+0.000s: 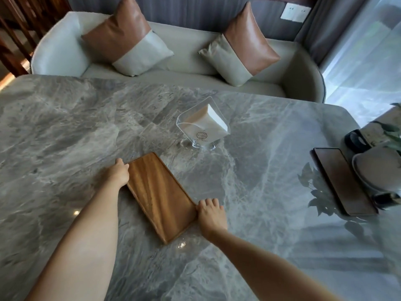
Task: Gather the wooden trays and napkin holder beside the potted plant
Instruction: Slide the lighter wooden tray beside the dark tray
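Wooden tray [159, 197], long and light brown, lies flat and slantwise on the grey marble table [65, 127]. The left hand [118, 173] clasps its far long edge at about ten o'clock, grip curled onto the rim; the right hand [211, 215] presses its near corner at four o'clock, fingers bent against the edge. A clear napkin holder [201, 127] full of white napkins stands just beyond, at one o'clock. Well apart at three o'clock, a darker tray [342, 181] lies beside the potted plant [390, 135].
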